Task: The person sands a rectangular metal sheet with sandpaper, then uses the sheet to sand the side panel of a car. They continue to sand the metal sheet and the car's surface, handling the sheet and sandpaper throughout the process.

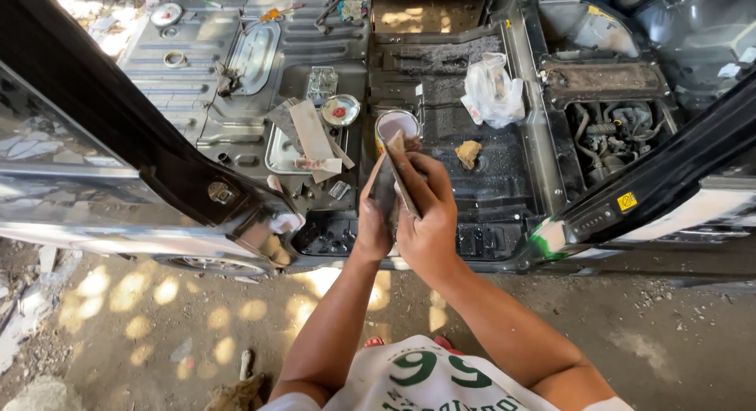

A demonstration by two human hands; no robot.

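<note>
Head view: person stands at the open side of a stripped car body, both hands over the near edge of the bare car floor (472, 190). Left hand (372, 226) and right hand (429, 222) are pressed together around two flat scrapers (396, 179), fingers curled shut on the blades; the blades cross edge to edge, one upright, one tilted. Hands sit just in front of an open tin (396, 125) of pale filler.

Judgement: filler is being wiped between blades. Best done with a firm grip low on each blade, edges kept flush, working above the tin so drips fall back in.

Scrapers: thin, rectangular, brownish-grey, smeared with dried paste. Tin: round, rim crusted, contents pinkish-white.

Nearby on the floor: loose tin lid (340, 110) left of the tin, spare scraper boards (313, 139), white plastic bag (493, 88) toward the far right, yellowish lump (468, 153).
</note>
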